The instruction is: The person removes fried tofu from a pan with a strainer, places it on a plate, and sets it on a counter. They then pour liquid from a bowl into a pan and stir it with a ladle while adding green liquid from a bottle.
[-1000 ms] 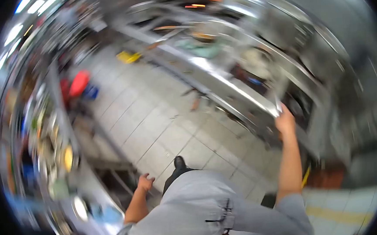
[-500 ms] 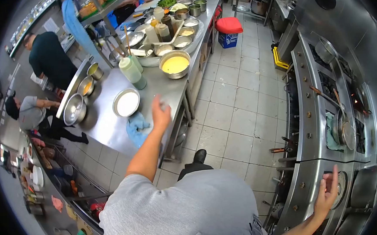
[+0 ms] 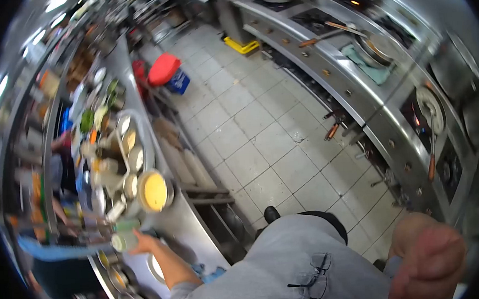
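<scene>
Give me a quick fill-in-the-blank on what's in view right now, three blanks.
1. The left hand reaches a pale green squeeze bottle on the steel ____.
2. The steel bowl beyond that bottle holds a ____ liquid.
3. The stool far down the tiled aisle has a ____ seat.

Missing words: counter; yellow; red

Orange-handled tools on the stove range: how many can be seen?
2: one ladle lying across the far burners beside the green cloth, one resting by the near lit burner. Others may be hidden by blur.
</scene>
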Available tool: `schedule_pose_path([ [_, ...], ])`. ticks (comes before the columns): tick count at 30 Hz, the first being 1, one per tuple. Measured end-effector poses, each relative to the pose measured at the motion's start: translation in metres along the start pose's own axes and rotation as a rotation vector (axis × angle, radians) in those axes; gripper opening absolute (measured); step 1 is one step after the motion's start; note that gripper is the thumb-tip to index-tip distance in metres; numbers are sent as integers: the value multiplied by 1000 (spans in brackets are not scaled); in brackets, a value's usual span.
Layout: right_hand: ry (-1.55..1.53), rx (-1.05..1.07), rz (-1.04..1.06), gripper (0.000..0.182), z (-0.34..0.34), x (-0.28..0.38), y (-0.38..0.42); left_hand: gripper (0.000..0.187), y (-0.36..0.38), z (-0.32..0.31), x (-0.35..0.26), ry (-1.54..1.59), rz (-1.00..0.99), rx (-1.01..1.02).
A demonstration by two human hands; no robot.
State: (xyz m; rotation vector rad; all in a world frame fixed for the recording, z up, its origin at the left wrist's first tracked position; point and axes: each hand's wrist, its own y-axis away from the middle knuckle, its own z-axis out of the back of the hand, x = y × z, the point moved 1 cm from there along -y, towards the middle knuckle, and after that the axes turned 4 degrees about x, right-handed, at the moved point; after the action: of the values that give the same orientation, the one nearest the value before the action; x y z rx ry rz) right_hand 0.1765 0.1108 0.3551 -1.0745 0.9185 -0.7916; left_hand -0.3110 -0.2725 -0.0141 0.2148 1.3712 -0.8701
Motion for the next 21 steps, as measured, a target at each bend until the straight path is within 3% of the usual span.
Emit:
schedule_pose_path([
  [1, 6, 46, 5, 10, 8, -3, 1, 103, -5, -2, 0, -50, 27, -23],
  [2, 88, 197, -375, 18, 26, 10, 0, 98, -10, -5, -4, -83, 81, -6],
  [4, 195, 147, -257, 20, 111, 45, 65, 92, -15, 2, -21, -105, 130, -10],
  [6, 636, 168, -379, 28, 137, 48, 92, 82, -3, 10, -59, -13, -171, -50],
  [7, 913, 171, -496, 20, 147, 38, 103, 78, -2, 15, -77, -138, -329, -27],
  [8, 1184, 205, -623, 26, 157, 28, 115, 74, -1, 20, -96, -249, -496, 8],
  [9, 1189, 419, -1004, 33, 174, 18, 109, 74, 12, 19, -120, -256, -537, 58],
  [10, 1193, 520, -1092, 35, 198, 10, 124, 74, 36, 22, -151, -257, -435, 242],
  [11, 1220, 561, -1196, 37, 225, 12, 153, 68, 74, 19, -182, 213, -358, 495],
  [13, 1209, 590, -1474, 39, 291, 26, 222, 62, 138, -3, -212, 466, -384, 583],
  [14, 1213, 551, -1630, 42, 314, 27, 242, 61, 182, -9, -232, 368, -416, 648],
  [15, 1229, 532, -1643, 42, 339, 28, 264, 59, 232, -12, -253, 267, -450, 701],
  [18, 1394, 553, -1758, 50, 404, 25, 323, 50, 347, -53, -268, 726, 275, 1382],
  [20, 1416, 644, -1959, 67, 430, 28, 354, 38, 437, -60, -300, 742, 116, 1379],
  [21, 1409, 658, -1969, 67, 434, 28, 359, 34, 480, -60, -315, 695, 90, 1351],
])
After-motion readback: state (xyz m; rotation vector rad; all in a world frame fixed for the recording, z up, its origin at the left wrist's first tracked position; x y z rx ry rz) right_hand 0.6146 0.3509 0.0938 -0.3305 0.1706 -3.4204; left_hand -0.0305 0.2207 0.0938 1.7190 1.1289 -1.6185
